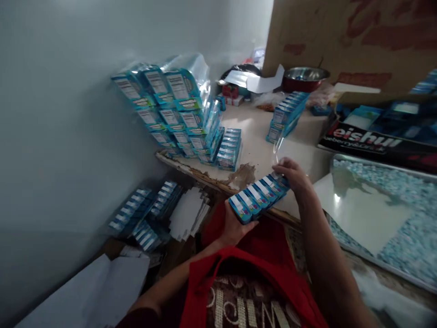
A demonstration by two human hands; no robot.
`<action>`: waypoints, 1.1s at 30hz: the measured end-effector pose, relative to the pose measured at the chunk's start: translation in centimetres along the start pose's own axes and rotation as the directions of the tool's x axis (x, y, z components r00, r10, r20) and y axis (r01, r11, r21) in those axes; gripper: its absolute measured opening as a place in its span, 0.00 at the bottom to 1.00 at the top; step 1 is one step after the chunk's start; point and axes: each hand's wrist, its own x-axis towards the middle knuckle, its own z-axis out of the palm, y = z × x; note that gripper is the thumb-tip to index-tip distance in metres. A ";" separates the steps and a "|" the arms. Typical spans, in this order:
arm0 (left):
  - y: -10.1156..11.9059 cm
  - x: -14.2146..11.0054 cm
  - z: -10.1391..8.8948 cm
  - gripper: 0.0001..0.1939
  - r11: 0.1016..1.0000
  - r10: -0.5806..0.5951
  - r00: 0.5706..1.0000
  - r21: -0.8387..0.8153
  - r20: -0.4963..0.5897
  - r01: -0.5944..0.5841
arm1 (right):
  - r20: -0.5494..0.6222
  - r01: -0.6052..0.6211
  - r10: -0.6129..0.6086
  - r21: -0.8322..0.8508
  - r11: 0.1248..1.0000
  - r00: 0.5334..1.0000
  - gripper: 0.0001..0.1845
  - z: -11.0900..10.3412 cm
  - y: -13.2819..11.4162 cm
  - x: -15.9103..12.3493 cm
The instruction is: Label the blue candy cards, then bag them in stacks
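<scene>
A row of small blue packs with white strips on top [256,197] is held tilted in front of the table edge. My left hand [235,228] supports its near end from below, fingers wrapped round it. At the far end, my right hand [291,173] pinches a clear plastic strip [278,148] that curls upward from the fingertips. Behind the hands, a similar row of blue packs [229,148] rests on the table, beside a tall stack of film-wrapped blue boxes [182,109]. Another stacked row [287,116] stands farther back.
At right, a metal tray [406,218] holds many pale blue pieces, near an open black carton [368,141]. A red-sided metal bowl [305,78] stands at the back. Below left lie more blue packs [131,209] and white card sheets [189,212]. The table edge [194,172] is chipped.
</scene>
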 end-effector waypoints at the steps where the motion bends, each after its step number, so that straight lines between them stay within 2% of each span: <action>1: -0.4 -0.1 -0.3 0.55 0.995 -0.026 0.997 -0.098 0.078 0.033 | 0.005 -0.017 0.017 0.036 0.999 1.000 0.26 0.0 0.4 0.1; 3: -0.7 0.1 -1.3 0.57 0.928 -0.118 0.975 -0.328 0.189 0.176 | 0.013 -0.034 0.034 0.061 0.998 0.999 0.28 -0.2 0.8 -0.2; 4: -0.7 0.5 -1.9 0.55 0.879 -0.211 0.950 -0.380 0.229 0.287 | 0.019 -0.034 0.033 0.061 0.998 0.999 0.30 -0.2 0.9 -0.4; 6: -0.9 1.4 -3.1 0.49 0.793 -0.379 0.867 -0.368 0.325 0.485 | 0.045 -0.023 0.021 0.055 0.998 0.999 0.32 0.1 0.8 -1.1; 7: -1.1 1.9 -3.6 0.48 0.770 -0.414 0.815 -0.321 0.406 0.551 | 0.052 -0.022 0.020 0.049 0.999 0.998 0.32 0.3 0.7 -1.5; 9: -1.9 2.7 -4.3 0.48 0.779 -0.382 0.709 -0.206 0.593 0.592 | 0.024 -0.005 0.004 0.028 1.000 1.000 0.28 0.9 0.1 -2.4; 10: -2.4 3.0 -4.4 0.50 0.802 -0.343 0.671 -0.168 0.658 0.574 | -0.014 0.033 -0.033 -0.002 0.999 0.999 0.25 1.2 -0.5 -2.9; 12: -3.1 3.7 -4.7 0.53 0.852 -0.270 0.629 -0.123 0.729 0.508 | -0.126 0.181 -0.201 -0.155 0.971 0.971 0.22 1.5 -2.1 -3.9; 14: -2.6 4.5 -5.3 0.53 0.909 -0.221 0.595 -0.059 0.772 0.414 | -0.169 0.321 -0.421 -0.421 0.848 0.891 0.19 1.5 -4.1 -4.5; 15: -1.7 5.1 -5.8 0.49 0.938 -0.205 0.560 -0.004 0.803 0.348 | -0.147 0.346 -0.496 -0.551 0.759 0.856 0.16 1.5 -4.9 -4.4; 16: -0.4 5.7 -6.3 0.44 0.963 -0.194 0.507 0.065 0.840 0.262 | -0.106 0.339 -0.531 -0.661 0.669 0.841 0.12 1.4 -5.5 -4.1; 17: 1.3 6.4 -6.8 0.37 0.979 -0.194 0.454 0.138 0.870 0.153 | -0.057 0.310 -0.522 -0.747 0.588 0.851 0.08 1.2 -5.8 -3.6; 18: 3.2 7.2 -7.2 0.29 0.979 -0.198 0.420 0.203 0.885 0.034 | -0.008 0.271 -0.474 -0.813 0.516 0.880 0.06 1.1 -5.6 -2.8; 19: 5.2 8.2 -7.2 0.22 0.967 -0.182 0.428 0.240 0.885 -0.084 | 0.038 0.230 -0.395 -0.862 0.452 0.918 0.07 1.0 -5.1 -1.9; 20: 7.0 9.2 -6.8 0.16 0.949 -0.127 0.506 0.253 0.853 -0.189 | 0.076 0.195 -0.296 -0.898 0.395 0.952 0.08 0.8 -4.3 -1.0; 22: 9.7 11.7 -4.7 0.10 0.873 0.122 0.691 0.255 0.712 -0.417 | 0.112 0.141 -0.109 -0.940 0.310 0.988 0.09 0.4 -2.2 0.5; 23: 10.3 13.2 -3.1 0.09 0.801 0.277 0.734 0.273 0.619 -0.533 | 0.107 0.116 -0.047 -0.952 0.283 0.993 0.10 0.1 -1.1 1.1; 24: 10.5 14.8 -1.3 0.09 0.702 0.413 0.717 0.305 0.562 -0.644 | 0.091 0.091 -0.012 -0.959 0.267 0.996 0.10 -0.2 0.0 1.4; 25: 10.2 16.3 0.5 0.11 0.592 0.497 0.667 0.344 0.556 -0.728 | 0.069 0.067 0.001 -0.964 0.257 0.998 0.12 -0.5 0.8 1.6; 27: 8.8 19.1 3.8 0.17 0.411 0.515 0.565 0.394 0.644 -0.823 | 0.033 0.031 0.001 -0.967 0.252 0.999 0.13 -1.4 2.1 1.5; 28: 7.9 20.2 4.9 0.16 0.350 0.486 0.533 0.404 0.692 -0.845 | 0.022 0.021 0.002 -0.967 0.252 1.000 0.13 -1.8 2.5 1.3; 30: 6.3 21.6 6.2 0.10 0.293 0.449 0.509 0.417 0.734 -0.860 | 0.009 0.008 0.004 -0.966 0.258 1.000 0.12 -2.6 3.2 0.7; 33: 5.0 22.2 6.0 0.08 0.279 0.512 0.522 0.442 0.682 -0.852 | -0.003 -0.003 -0.002 -0.958 0.288 1.000 0.13 -3.5 3.7 -0.1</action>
